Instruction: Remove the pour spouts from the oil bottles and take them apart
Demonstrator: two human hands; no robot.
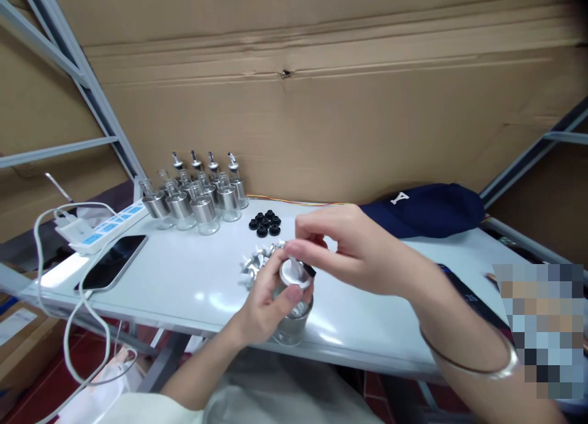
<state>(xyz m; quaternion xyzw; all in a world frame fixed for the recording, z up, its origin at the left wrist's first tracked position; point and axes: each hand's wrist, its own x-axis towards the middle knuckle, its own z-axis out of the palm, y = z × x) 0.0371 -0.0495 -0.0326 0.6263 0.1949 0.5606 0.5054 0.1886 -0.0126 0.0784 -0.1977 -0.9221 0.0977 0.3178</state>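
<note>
My left hand (pixel 269 301) is closed, thumb and fingers curled around a shiny silver cap-like piece (pixel 291 273) above the neck of a glass bottle with a metal sleeve (pixel 290 332). The bottle stands at the table's front edge; the fingers hide whether the piece touches its neck. My right hand (pixel 344 246) reaches over from the right, thumb and fingers pinched close to the silver piece. What they grip is hidden. A small black part (pixel 309 269) shows just under the right fingers. Silver pourer tops (pixel 252 266) lie behind my left hand, and several black stoppers (pixel 265 222) lie farther back.
Several sleeved glass bottles (pixel 205 212) stand at the back left, the rear ones with pourers (pixel 212 162). A phone (pixel 114 261), a power strip (pixel 113 228) and a white cable (pixel 68 332) are at left. A navy cap (pixel 427 211) and another phone (pixel 473 296) lie at right.
</note>
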